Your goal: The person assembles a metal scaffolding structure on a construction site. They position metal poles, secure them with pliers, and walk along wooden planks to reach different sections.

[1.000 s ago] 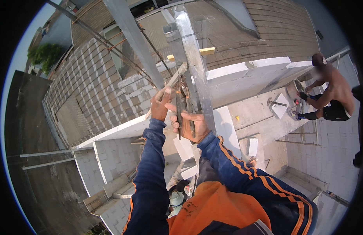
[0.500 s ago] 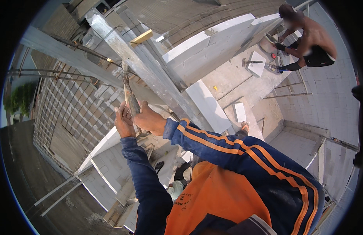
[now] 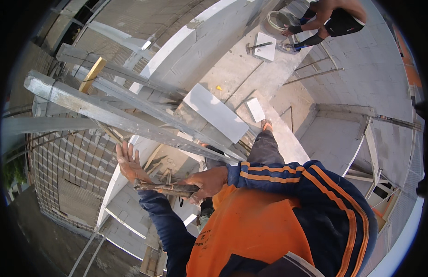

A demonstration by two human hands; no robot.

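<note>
My right hand (image 3: 207, 181) is closed round the thick dark end of a long, worn, stick-like hand tool (image 3: 165, 187). Its narrower end points left and passes in front of my left wrist; what kind of tool it is I cannot make out. My left hand (image 3: 131, 164) is raised with fingers spread, holding nothing, just beyond the tool's far end. Above both hands, a grey metal-looking beam (image 3: 103, 111) runs slantwise, and a short yellow wooden piece (image 3: 92, 75) rests against the beams at its upper left.
A white block (image 3: 216, 113) lies right of the beams, with a smaller one (image 3: 255, 110) beyond. A co-worker (image 3: 334, 18) bends over a bucket (image 3: 278, 22) at the upper right, near a hammer (image 3: 260, 46) on a white slab. Block walls (image 3: 195, 46) enclose the platform.
My view has turned, so the beams lie flatter. My hands have come down and apart from the beam; the tool has swung from upright to nearly level, and my left hand has spread open.
</note>
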